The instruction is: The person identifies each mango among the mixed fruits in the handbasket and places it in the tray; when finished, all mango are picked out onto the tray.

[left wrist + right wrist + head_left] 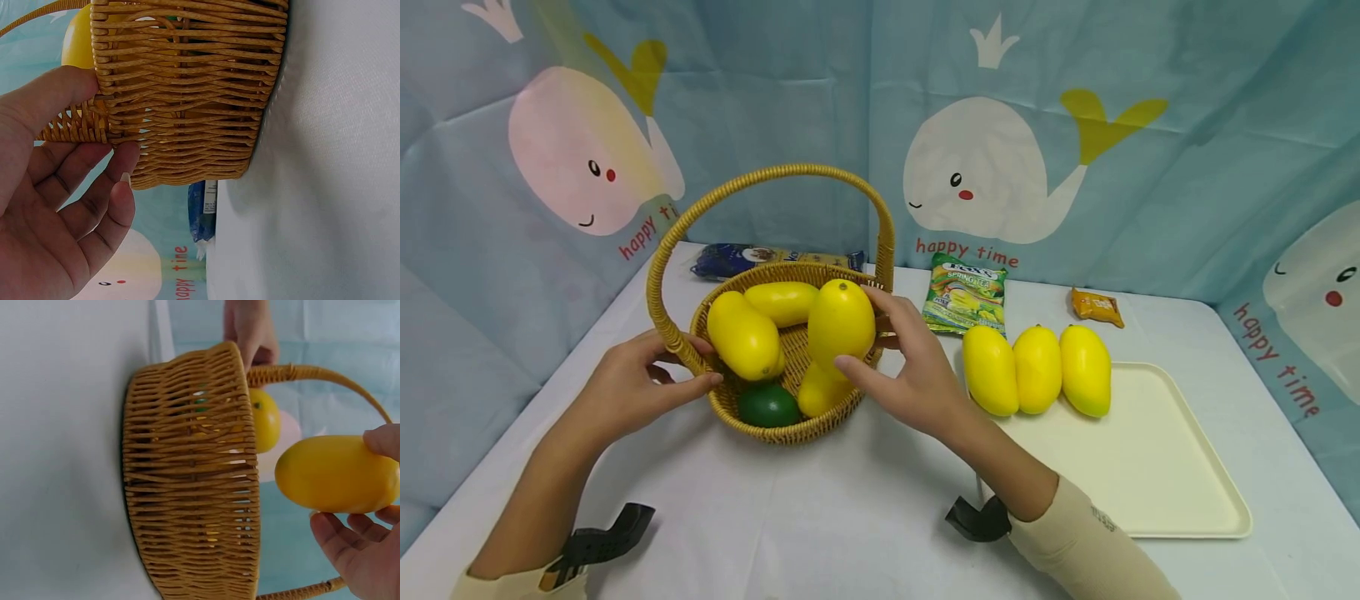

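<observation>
My left hand [628,379] grips the wicker basket [808,431] at its left rim, by the foot of the handle; the left wrist view shows the thumb [69,87] on one side and fingers behind. My right hand [921,379] holds a yellow mango [841,317] between thumb and fingers, upright over the basket's right side. In the right wrist view that mango [337,474] is apart from the rim. Inside the basket lie more yellow mangoes [743,337] and a dark green fruit [767,405], partly hidden.
On the right, three mangoes [1037,371] lie in a row at the back of a cream tray [1157,475]. Behind stand a green candy bag [964,296], a small orange packet [1096,307] and a blue package [730,261]. A printed curtain [820,108] hangs behind the table.
</observation>
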Action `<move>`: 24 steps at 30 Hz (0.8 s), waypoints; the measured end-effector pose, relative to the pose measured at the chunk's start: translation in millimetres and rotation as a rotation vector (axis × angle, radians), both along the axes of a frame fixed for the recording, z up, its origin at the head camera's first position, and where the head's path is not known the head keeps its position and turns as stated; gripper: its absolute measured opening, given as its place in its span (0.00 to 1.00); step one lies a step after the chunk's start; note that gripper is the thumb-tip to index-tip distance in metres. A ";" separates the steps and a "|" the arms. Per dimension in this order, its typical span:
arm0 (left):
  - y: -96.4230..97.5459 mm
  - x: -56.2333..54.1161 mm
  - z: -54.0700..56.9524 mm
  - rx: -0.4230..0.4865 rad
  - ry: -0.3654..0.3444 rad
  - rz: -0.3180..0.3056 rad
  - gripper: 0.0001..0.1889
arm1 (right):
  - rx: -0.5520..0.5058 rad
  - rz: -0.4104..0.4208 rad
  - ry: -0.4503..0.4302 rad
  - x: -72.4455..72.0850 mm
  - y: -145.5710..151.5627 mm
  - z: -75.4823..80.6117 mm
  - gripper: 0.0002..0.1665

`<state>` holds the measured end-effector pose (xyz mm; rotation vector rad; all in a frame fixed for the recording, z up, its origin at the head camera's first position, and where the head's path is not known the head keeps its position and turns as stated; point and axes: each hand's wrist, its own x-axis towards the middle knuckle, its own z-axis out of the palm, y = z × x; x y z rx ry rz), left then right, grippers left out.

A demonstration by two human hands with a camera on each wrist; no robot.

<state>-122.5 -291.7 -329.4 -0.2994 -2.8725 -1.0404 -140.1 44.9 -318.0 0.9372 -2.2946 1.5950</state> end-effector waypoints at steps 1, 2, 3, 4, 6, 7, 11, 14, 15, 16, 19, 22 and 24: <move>0.1 -0.1 0.0 -0.001 0.001 0.000 0.22 | -0.002 -0.005 0.009 0.9 1.6 0.0 0.41; 0.3 0.0 0.2 -0.002 0.001 0.000 0.22 | -0.009 -0.007 0.018 1.7 3.3 0.0 0.41; 0.3 -0.1 0.2 -0.002 0.003 -0.002 0.22 | -0.015 -0.008 0.027 2.5 5.0 0.1 0.42; 0.3 0.0 0.3 -0.004 0.004 -0.001 0.21 | -0.021 -0.010 0.034 3.3 6.7 0.4 0.42; 0.4 0.2 0.6 -0.006 0.008 -0.002 0.21 | -0.037 -0.004 0.037 5.5 10.2 1.4 0.42; 0.3 0.1 0.5 -0.006 0.010 -0.003 0.21 | -0.043 -0.002 0.036 6.6 12.0 2.0 0.42; 0.0 0.3 0.0 -0.003 0.013 -0.003 0.21 | -0.047 -0.014 0.012 11.1 20.6 4.8 0.42; 0.0 0.2 -0.8 -0.002 0.014 0.000 0.21 | -0.037 -0.048 -0.009 14.1 28.3 6.0 0.42; 0.0 0.1 -1.0 -0.001 0.013 0.001 0.21 | -0.036 -0.060 -0.017 14.9 31.0 6.1 0.41; 0.1 -0.2 -1.3 -0.001 0.013 0.001 0.22 | -0.035 -0.070 -0.024 15.7 33.6 6.2 0.41; 0.1 -0.8 -1.8 0.002 0.009 0.001 0.22 | -0.040 -0.089 -0.049 17.2 41.0 5.2 0.39; 0.0 -1.0 -1.8 -0.002 0.005 0.000 0.22 | -0.056 -0.093 -0.074 18.1 47.9 2.7 0.37; -0.2 -0.9 -1.7 -0.005 0.002 0.001 0.22 | -0.065 -0.094 -0.088 18.6 52.1 1.1 0.36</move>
